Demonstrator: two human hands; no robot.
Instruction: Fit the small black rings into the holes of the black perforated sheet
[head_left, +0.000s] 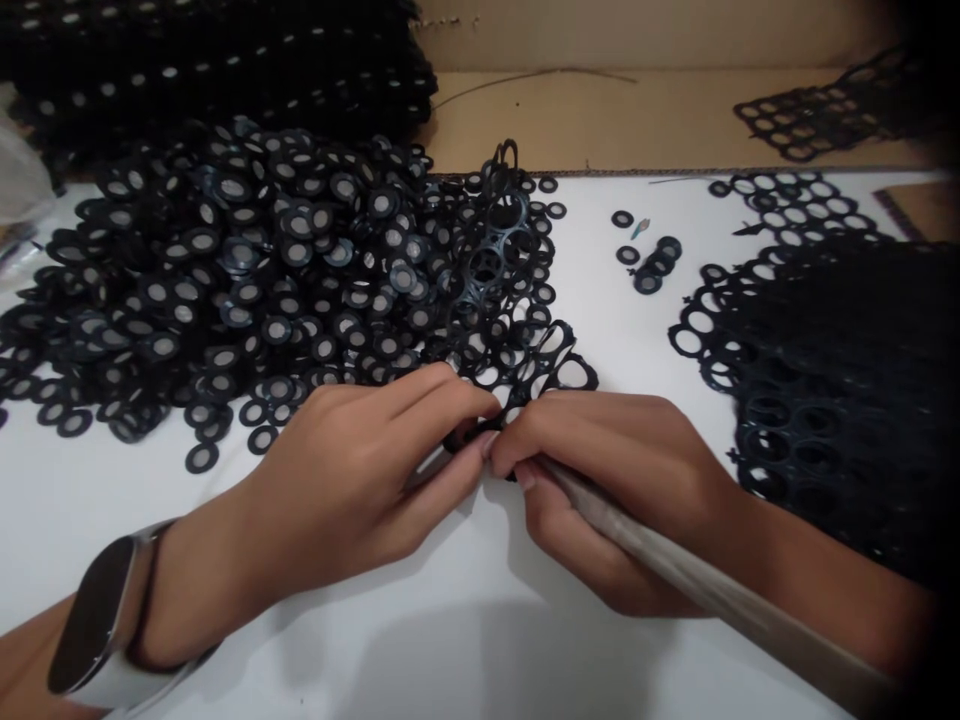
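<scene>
A black perforated strip [499, 265] with round holes runs from the edge of the ring pile down to my fingertips. My left hand [360, 470] pinches the strip's near end between thumb and index finger. Beside it, my right hand [622, 490] is closed round a long greyish stick-like tool [645, 550], whose far end is hidden by the fingers at the strip. The fingertips of both hands almost touch. Behind my left hand lies a large pile of small black rings [247, 290] with pale centres.
At the right is a heap of black perforated sheets [840, 370]. Stacked black material [217, 70] stands at the back left. A few loose rings [647, 278] lie on the white table [600, 330] between the heaps. Brown cardboard [555, 120] borders the back.
</scene>
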